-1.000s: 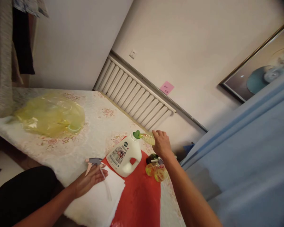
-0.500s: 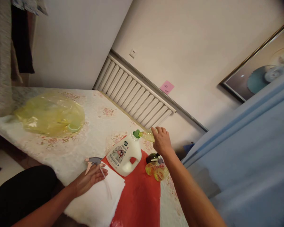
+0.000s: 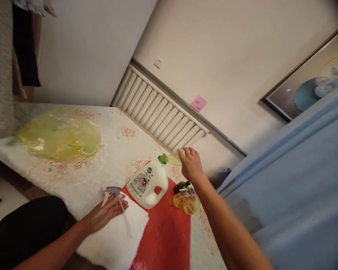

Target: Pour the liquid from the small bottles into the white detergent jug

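Observation:
My right hand (image 3: 190, 164) grips a clear plastic bottle (image 3: 175, 158), tipped nearly sideways with its mouth at a green funnel (image 3: 162, 159). The funnel sits in the neck of a white jug (image 3: 150, 185) with a handle and a printed label, standing on a red mat (image 3: 166, 232). In my left hand (image 3: 108, 213), its fingers mostly stretched out, rests a grey and peach trigger spray head (image 3: 112, 191). Its thin clear tube (image 3: 127, 225) hangs across the fingers over a white cloth (image 3: 115, 240). Liquid flow at the funnel is too small to make out.
Several small bottles (image 3: 186, 199), one with a dark top, stand right of the jug near my right forearm. A yellow plastic bag (image 3: 63, 137) lies on the flowered tablecloth (image 3: 107, 144) at left. Behind are a radiator (image 3: 160, 108) and a blue curtain (image 3: 298, 180).
My right hand has risen slightly and shifted a little left, with the bottle still at the funnel. My left hand and the jug have barely moved.

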Tool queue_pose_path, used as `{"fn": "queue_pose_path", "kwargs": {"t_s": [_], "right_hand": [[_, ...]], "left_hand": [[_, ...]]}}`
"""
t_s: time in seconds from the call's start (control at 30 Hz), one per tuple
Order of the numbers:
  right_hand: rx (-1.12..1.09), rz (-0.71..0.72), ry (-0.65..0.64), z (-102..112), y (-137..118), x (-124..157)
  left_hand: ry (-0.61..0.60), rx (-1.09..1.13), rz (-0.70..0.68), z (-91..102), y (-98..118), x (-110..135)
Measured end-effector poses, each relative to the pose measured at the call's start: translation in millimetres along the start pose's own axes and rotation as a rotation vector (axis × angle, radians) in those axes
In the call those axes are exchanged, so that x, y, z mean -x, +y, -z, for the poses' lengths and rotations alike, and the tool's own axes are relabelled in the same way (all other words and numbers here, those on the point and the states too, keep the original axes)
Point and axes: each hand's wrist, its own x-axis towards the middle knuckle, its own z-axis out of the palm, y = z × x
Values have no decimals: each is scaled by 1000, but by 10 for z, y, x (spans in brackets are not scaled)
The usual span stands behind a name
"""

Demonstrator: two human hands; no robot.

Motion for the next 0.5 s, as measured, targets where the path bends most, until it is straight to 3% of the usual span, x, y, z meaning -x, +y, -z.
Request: {"fn": "queue_pose_path", "kwargs": {"t_s": [0.5], "right_hand": [[12, 19, -19, 30, -31, -33]], "left_hand": [[18, 3, 14, -30, 4, 8]]}}
